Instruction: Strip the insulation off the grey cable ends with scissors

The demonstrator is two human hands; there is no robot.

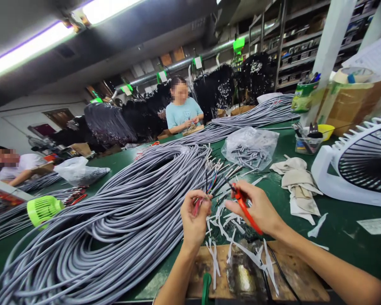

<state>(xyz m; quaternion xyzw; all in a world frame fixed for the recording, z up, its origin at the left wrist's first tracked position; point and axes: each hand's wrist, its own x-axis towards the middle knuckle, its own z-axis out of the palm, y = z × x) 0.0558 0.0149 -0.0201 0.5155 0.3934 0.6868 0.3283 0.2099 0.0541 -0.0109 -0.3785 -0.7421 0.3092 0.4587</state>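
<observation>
Lower centre: left hand (195,214) pinched on coloured wires (213,181), apparently steadying them; right hand (259,205) clamped round orange-handled tool (249,217), tip angled toward the wires.

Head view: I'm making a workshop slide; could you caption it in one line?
Left hand pinching thin wires, right hand holding an orange-handled tool, beside coiled gray cables on a green table.

On the table (339,231), the cables (136,186) lie left, the fan (365,163) stands right, the bag (252,148) between them
</observation>
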